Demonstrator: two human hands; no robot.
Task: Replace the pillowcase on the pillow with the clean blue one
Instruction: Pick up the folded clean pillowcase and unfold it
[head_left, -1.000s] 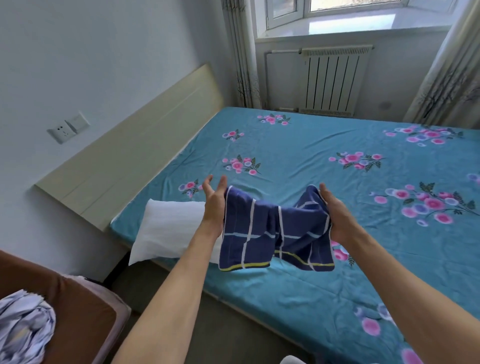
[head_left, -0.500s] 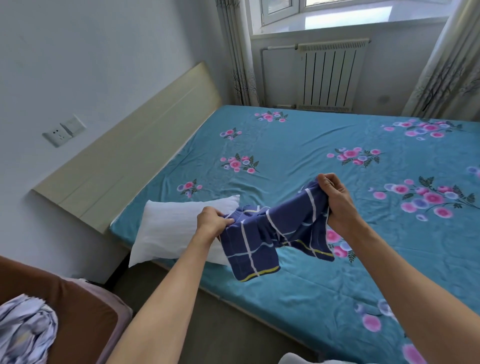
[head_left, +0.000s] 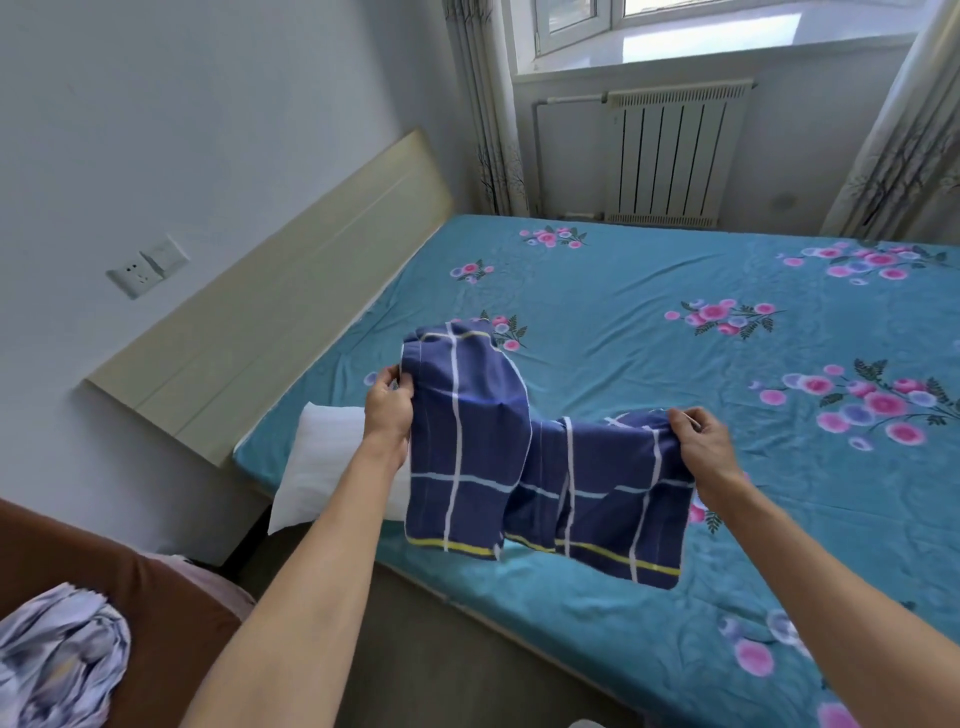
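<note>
Head view: your left hand (head_left: 387, 402) and right hand (head_left: 701, 441) pinch the blue checked pillowcase (head_left: 524, 467) — spreading it, seemingly seeking the opening — beside the bare pillow (head_left: 324, 457).

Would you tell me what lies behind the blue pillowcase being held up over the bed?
Behind the blue pillowcase, held by the left hand and right hand, lie the teal floral sheet and the bare white pillow. The pillow's right end is covered.

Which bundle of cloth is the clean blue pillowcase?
The navy checked pillowcase held between both hands, not the pale crumpled cloth on the brown chair.
</note>
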